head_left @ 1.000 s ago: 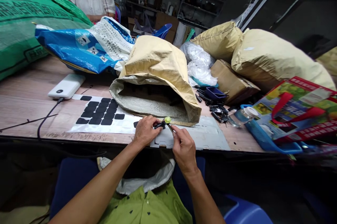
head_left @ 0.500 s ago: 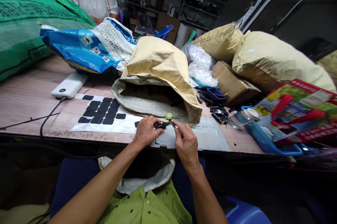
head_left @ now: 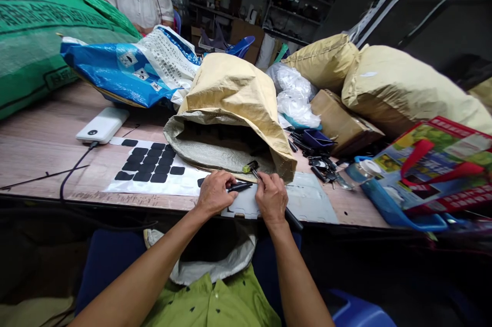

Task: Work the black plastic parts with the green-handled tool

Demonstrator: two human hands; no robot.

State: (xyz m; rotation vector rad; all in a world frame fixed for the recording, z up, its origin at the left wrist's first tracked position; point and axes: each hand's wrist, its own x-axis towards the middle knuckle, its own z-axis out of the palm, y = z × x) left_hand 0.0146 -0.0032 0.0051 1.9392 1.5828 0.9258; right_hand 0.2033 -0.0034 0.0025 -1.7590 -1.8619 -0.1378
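Observation:
My left hand (head_left: pixel 216 192) pinches a slim black part (head_left: pixel 240 187) at the front edge of the table. To its right, my right hand (head_left: pixel 271 195) is closed around a small hammer (head_left: pixel 251 167) with a yellow-green face and a dark handle, whose end sticks out below the hand. Both hands are over a grey board (head_left: pixel 309 198). Just behind them a tan paper sack (head_left: pixel 234 83) lies with its mouth towards me; its inside is dark. A white sheet with black rounded stickers (head_left: pixel 146 168) lies left of my left hand.
A white power bank (head_left: pixel 103 125) with a cable lies at the left, near blue (head_left: pixel 115 68) and green sacks. At the right are loose black parts (head_left: pixel 323 168), a carton (head_left: pixel 342 122), a jar and a colourful bag (head_left: pixel 442 163). A person in white sits behind.
The hammer has turned, so its head now shows from the side and its handle end shows below my right hand. My left hand still holds the black part.

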